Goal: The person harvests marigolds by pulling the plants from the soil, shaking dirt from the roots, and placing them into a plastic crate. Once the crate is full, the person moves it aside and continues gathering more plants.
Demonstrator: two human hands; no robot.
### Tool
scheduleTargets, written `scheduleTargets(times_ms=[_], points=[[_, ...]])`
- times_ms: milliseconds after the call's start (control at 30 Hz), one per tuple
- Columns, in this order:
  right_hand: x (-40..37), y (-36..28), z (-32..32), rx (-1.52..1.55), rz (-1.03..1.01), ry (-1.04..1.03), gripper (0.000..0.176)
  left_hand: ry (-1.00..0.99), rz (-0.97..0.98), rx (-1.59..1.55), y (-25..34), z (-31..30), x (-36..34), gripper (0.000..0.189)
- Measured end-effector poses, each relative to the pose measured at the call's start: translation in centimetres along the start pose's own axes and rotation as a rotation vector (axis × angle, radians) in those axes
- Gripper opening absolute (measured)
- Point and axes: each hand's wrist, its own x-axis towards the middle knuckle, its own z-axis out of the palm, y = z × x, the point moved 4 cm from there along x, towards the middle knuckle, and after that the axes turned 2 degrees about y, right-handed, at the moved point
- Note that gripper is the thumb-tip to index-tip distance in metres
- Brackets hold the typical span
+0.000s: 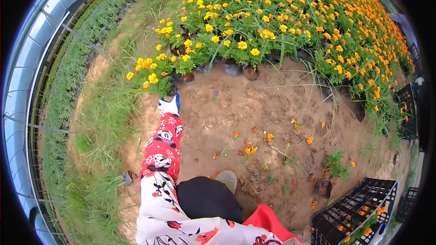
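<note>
The left hand (pixel 169 105), in a white and blue covering, is stretched out at the end of a red patterned sleeve (pixel 162 147). The arm's long axis runs almost straight away from the person, tilting a little to the right, and the hand points at the near edge of the marigold bed (pixel 290 22). It is seen from behind and small, so I cannot tell whether it is clenched, released or grasping anything. The right hand is out of view; only 1 fold of red cloth (pixel 268 220) shows at the bottom edge.

The nearest marigold plant (pixel 152 75), with yellow blooms, stands just beyond and slightly left of the hand, at the bed's left corner beside the grass (pixel 97 122). Whether the hand touches it cannot be told. Along the bed's front edge at least 4 dark pots (pixel 232 68) show in a row running left to right, their plants upright.

The bare soil (pixel 254 104) carries at least 5 fallen orange flower heads (pixel 250 150), well apart from the hand. 1 small green plant (pixel 336 163) stands alone to the right, near 1 dark pot (pixel 323 188). 1 black crate (pixel 349 206) sits at the lower right, and another black crate (pixel 407 113) at the right edge. 1 dark-trousered knee (pixel 209 198) and 1 shoe (pixel 227 179) show below.
</note>
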Motion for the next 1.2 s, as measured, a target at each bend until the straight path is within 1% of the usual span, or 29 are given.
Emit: scheduleTargets(times_ms=[33, 67, 100, 133, 167, 233, 267, 300, 367, 400, 433, 467, 500, 533, 567, 600, 633, 700, 733, 767, 800, 833, 867, 900, 1000, 1067, 1100, 1133, 1200], points=[[0.1, -3.1, -0.5, 0.050, -0.041, 0.012, 0.030, -0.008, -0.013, 0.014, 0.5, -0.3, 1.8, 0.085], [0.9, -4.2, -0.2, 0.040, -0.133, 0.023, 0.028, -0.079, 0.092, -0.046, -1.4, 2.8, 6.2, 0.080], [1.0, -6.6, 0.3, 0.083, -0.349, 0.013, 0.027, -0.212, 0.180, -0.247, -1.7, 4.8, 7.9, 0.070], [-0.3, -11.8, 0.3, 0.133, -0.431, -0.068, 0.026, -0.366, 0.241, -0.454, -1.1, 5.9, 8.8, 0.060], [-2.1, -16.6, 0.6, 0.185, -0.513, -0.155, 0.025, -0.374, 0.201, -0.438, -1.5, 6.5, 9.4, 0.055], [-0.5, -12.4, 7.4, 0.254, -0.577, -0.385, 0.034, -0.390, 0.122, -0.405, -0.6, 5.9, 9.0, 0.044], [-2.8, -16.0, 7.9, 0.322, -0.680, -0.410, 0.030, -0.396, 0.095, -0.384, -0.3, 5.9, 9.2, 0.042], [-5.9, -21.7, 7.7, 0.391, -0.780, -0.435, 0.026, -0.385, 0.104, -0.361, -0.3, 6.0, 9.6, 0.040], [-9.4, -27.3, 9.1, 0.510, -0.705, -0.648, 0.021, -0.340, 0.159, -0.278, 0.2, 6.1, 10.2, 0.036], [-10.5, -29.3, 9.8, 0.468, -0.766, -0.721, 0.019, -0.298, 0.204, -0.224, 0.2, 6.3, 10.3, 0.034], [-11.4, -29.8, 11.4, 0.436, -0.786, -0.774, 0.019, -0.232, 0.277, -0.165, -0.2, 6.6, 10.5, 0.033], [-12.3, -30.8, 12.6, 0.471, -0.801, -0.889, 0.021, -0.142, 0.376, -0.115, -0.7, 6.9, 10.6, 0.031], [-13.3, -30.7, 14.1, 0.480, -0.918, -0.781, 0.023, -0.044, 0.492, -0.086, -1.4, 7.3, 10.3, 0.030], [-14.5, -33.7, 14.6, 0.473, -1.002, -0.909, 0.025, 0.006, 0.596, -0.084, -2.2, 7.7, 9.6, 0.029], [-15.7, -36.3, 14.3, 0.543, -1.072, -0.894, 0.023, 0.038, 0.703, -0.079, -1.1, 6.3, 7.2, 0.029], [-16.8, -39.2, 14.3, 0.589, -1.142, -0.928, 0.022, -0.230, 0.610, -0.082, -0.5, 6.0, 4.9, 0.031], [-17.7, -41.2, 14.7, 0.645, -1.153, -0.944, 0.021, -0.478, 0.494, -0.060, 2.1, 3.5, 0.9, 0.033], [-19.5, -45.4, 15.0, 0.795, -1.184, -0.895, 0.022, -0.440, 0.821, -0.338, 0.8, 5.9, -3.6, 0.028], [-20.4, -47.1, 15.3, 0.868, -1.170, -0.885, 0.028, -0.608, 0.845, -0.346, 2.9, 4.5, -7.2, 0.028], [-21.1, -48.8, 15.2, 0.960, -1.143, -0.816, 0.036, -0.784, 0.868, -0.354, 5.0, 2.8, -10.8, 0.029], [-21.9, -50.3, 15.6, 1.012, -1.110, -0.778, 0.043, -0.917, 0.871, -0.323, 5.0, 3.6, -12.9, 0.030], [-22.6, -51.3, 16.2, 1.101, -1.059, -0.734, 0.046, -1.110, 0.859, -0.341, 5.9, 2.8, -15.3, 0.032], [-23.1, -52.4, 16.2, 1.122, -1.023, -0.719, 0.044, -1.125, 0.950, -0.331, 5.2, 3.9, -16.6, 0.035], [-23.4, -53.1, 16.3, 1.150, -1.057, -0.614, 0.040, -1.135, 1.042, -0.318, 4.1, 5.6, -17.8, 0.038], [-23.6, -53.5, 16.8, 1.111, -1.036, -0.557, 0.037, -1.520, 0.636, -0.472, 3.8, 6.2, -20.6, 0.040], [-23.5, -52.9, 16.8, 1.057, -1.028, -0.555, 0.037, -1.378, 0.968, -0.279, 4.3, 5.4, -21.6, 0.036], [-23.5, -52.7, 16.7, 1.014, -1.047, -0.628, 0.037, -1.285, 1.122, -0.189, 4.7, 4.9, -22.2, 0.035], [-23.6, -52.6, 16.7, 0.971, -1.068, -0.700, 0.038, -1.619, 0.490, -0.700, 5.6, 4.3, -22.7, 0.032], [-24.3, -51.8, 17.2, 0.968, -1.073, -0.693, 0.040, -1.648, 0.332, -0.755, 8.6, 2.9, -23.5, 0.034]])
